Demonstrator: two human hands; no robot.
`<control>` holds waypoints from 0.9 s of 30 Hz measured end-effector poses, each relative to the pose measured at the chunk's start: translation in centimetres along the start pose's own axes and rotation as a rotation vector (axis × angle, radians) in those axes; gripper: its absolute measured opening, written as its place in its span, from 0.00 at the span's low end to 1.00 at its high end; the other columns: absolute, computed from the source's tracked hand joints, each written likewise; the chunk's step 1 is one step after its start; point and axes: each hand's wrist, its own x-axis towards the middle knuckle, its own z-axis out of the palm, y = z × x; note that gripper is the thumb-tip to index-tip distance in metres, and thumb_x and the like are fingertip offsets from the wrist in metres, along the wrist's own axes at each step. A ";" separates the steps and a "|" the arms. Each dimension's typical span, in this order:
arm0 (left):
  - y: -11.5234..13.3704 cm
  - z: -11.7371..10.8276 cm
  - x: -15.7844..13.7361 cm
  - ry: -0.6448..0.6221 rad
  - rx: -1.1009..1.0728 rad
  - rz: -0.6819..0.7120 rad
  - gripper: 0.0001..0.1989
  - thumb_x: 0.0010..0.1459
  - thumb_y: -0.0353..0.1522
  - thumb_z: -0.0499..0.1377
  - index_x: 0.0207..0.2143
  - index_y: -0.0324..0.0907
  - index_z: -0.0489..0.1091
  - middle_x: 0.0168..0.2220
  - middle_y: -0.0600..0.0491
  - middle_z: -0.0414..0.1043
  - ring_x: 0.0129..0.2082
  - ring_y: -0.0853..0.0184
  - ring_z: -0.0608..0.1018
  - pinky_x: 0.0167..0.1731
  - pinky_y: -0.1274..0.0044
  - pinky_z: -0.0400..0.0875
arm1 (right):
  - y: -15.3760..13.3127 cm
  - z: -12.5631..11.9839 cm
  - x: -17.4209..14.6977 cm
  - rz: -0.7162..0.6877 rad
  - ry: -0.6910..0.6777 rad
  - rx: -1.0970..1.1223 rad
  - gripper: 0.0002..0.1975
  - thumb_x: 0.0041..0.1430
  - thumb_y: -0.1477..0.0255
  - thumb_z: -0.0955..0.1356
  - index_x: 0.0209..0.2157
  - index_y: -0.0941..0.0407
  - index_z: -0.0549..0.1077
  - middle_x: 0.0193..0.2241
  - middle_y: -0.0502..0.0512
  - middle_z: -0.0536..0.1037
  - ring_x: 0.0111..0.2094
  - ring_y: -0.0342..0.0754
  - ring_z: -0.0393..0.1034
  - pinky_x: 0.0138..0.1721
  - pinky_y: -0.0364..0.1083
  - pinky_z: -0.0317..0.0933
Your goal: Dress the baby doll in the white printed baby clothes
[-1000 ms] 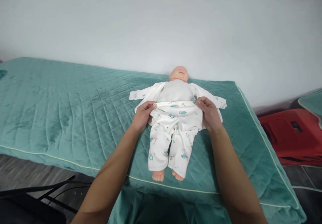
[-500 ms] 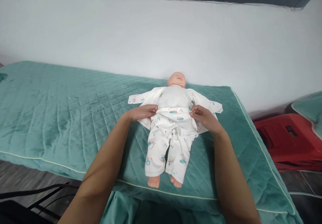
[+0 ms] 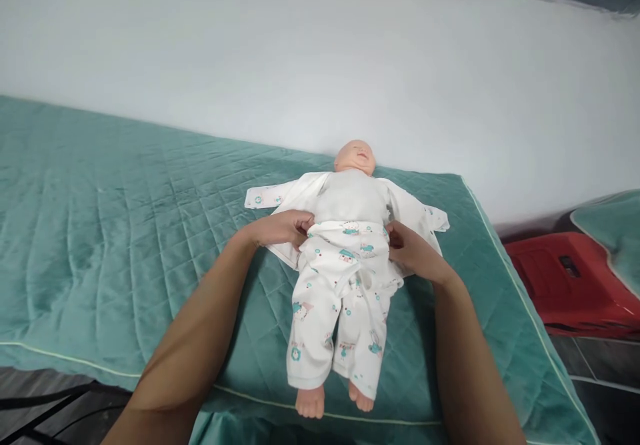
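Observation:
A baby doll (image 3: 353,191) lies on its back on the green quilted bed cover, its head toward the wall and bare feet toward me. White printed pants (image 3: 345,258) cover its legs up to the belly. Its white jacket (image 3: 300,195) is spread wide beneath it, with the sleeves out to both sides. My left hand (image 3: 287,227) is closed on the pants' waistband at the doll's left-of-view hip. At the opposite hip my right hand (image 3: 410,248) pinches the waistband too. Fingertips of both hands are partly hidden against the cloth.
The green quilted cover (image 3: 125,231) stretches far to the left and ends in a piped edge at right. Behind it rises a white wall (image 3: 250,51). A red plastic object (image 3: 565,278) stands beyond the right edge. Dark metal bars (image 3: 45,408) show at lower left.
My view has come closer and tilted, so the doll looks larger. Both hands stay at the waistband; my right hand sits slightly lower along the hip.

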 end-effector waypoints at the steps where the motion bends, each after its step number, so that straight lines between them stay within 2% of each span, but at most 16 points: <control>1: -0.1 0.1 -0.1 0.018 -0.009 0.013 0.09 0.47 0.28 0.65 0.30 0.40 0.66 0.28 0.59 0.72 0.28 0.73 0.73 0.29 0.82 0.68 | 0.0 0.1 0.0 0.007 0.027 -0.035 0.10 0.49 0.72 0.70 0.35 0.53 0.67 0.29 0.45 0.69 0.30 0.44 0.61 0.31 0.43 0.55; 6: -0.8 0.1 -0.3 0.190 -0.091 0.106 0.10 0.51 0.31 0.63 0.32 0.41 0.64 0.27 0.60 0.68 0.25 0.75 0.72 0.25 0.82 0.71 | -0.1 0.7 0.4 0.059 0.219 -0.153 0.08 0.51 0.70 0.68 0.34 0.52 0.66 0.25 0.44 0.68 0.27 0.44 0.61 0.29 0.43 0.54; 10: -0.9 0.3 -0.2 0.312 -0.119 0.082 0.12 0.49 0.33 0.65 0.32 0.42 0.64 0.27 0.59 0.67 0.24 0.73 0.72 0.24 0.79 0.75 | 0.1 1.0 0.8 0.093 0.319 -0.190 0.07 0.52 0.68 0.67 0.34 0.52 0.67 0.25 0.45 0.70 0.27 0.45 0.63 0.29 0.44 0.56; 13: -0.4 0.8 0.1 0.343 -0.062 0.020 0.10 0.47 0.32 0.63 0.32 0.41 0.66 0.28 0.57 0.70 0.25 0.71 0.75 0.23 0.79 0.74 | 0.5 0.9 1.0 0.080 0.268 -0.193 0.10 0.49 0.67 0.69 0.34 0.53 0.68 0.27 0.47 0.73 0.29 0.46 0.65 0.30 0.45 0.58; 16: 0.6 1.2 0.5 0.315 0.022 -0.078 0.09 0.43 0.28 0.60 0.31 0.41 0.69 0.31 0.53 0.74 0.27 0.67 0.77 0.22 0.79 0.72 | 0.8 0.6 1.2 0.066 0.176 -0.166 0.11 0.46 0.69 0.70 0.34 0.54 0.70 0.29 0.48 0.75 0.31 0.47 0.66 0.31 0.45 0.59; 19: 1.2 1.5 0.8 0.302 0.116 -0.113 0.08 0.40 0.28 0.58 0.29 0.42 0.70 0.32 0.52 0.76 0.28 0.64 0.78 0.21 0.78 0.70 | 0.6 0.5 1.2 0.048 0.137 -0.104 0.10 0.45 0.71 0.71 0.33 0.54 0.70 0.30 0.49 0.77 0.32 0.48 0.68 0.32 0.44 0.60; 23: 0.8 1.6 0.9 0.355 0.215 -0.036 0.08 0.39 0.28 0.60 0.26 0.42 0.69 0.31 0.52 0.75 0.32 0.61 0.78 0.27 0.76 0.72 | -0.1 1.2 0.9 0.025 0.104 0.206 0.13 0.46 0.73 0.72 0.36 0.54 0.70 0.31 0.48 0.78 0.31 0.47 0.69 0.32 0.44 0.62; 27: -0.3 2.0 1.2 0.334 0.010 0.109 0.11 0.40 0.28 0.61 0.31 0.41 0.71 0.35 0.53 0.77 0.37 0.62 0.78 0.37 0.75 0.74 | -0.7 1.8 0.6 0.027 0.150 0.413 0.15 0.45 0.69 0.74 0.36 0.53 0.71 0.28 0.48 0.78 0.30 0.48 0.70 0.30 0.45 0.63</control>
